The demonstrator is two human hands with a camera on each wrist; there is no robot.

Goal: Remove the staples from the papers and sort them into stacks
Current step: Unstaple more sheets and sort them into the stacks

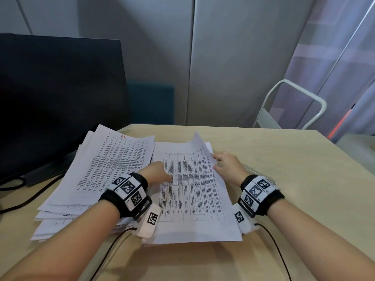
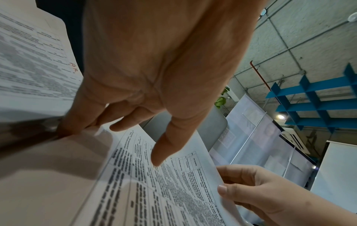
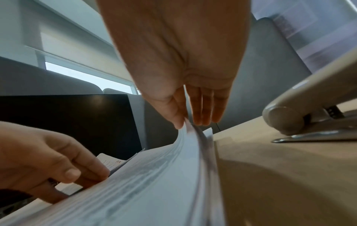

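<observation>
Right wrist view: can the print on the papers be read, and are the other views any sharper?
Right wrist view: no, the paper bundle is smeared by blur and the right hand is backlit. Left wrist view: the grid print is partly legible, with the left hand shadowing the page. Head view: sharpest, gridlines clear but words too small; soft shadows on the desk.

Head cam above, fwd/down; wrist cams close-up, low; shared: centre papers (image 1: 192,189).
</observation>
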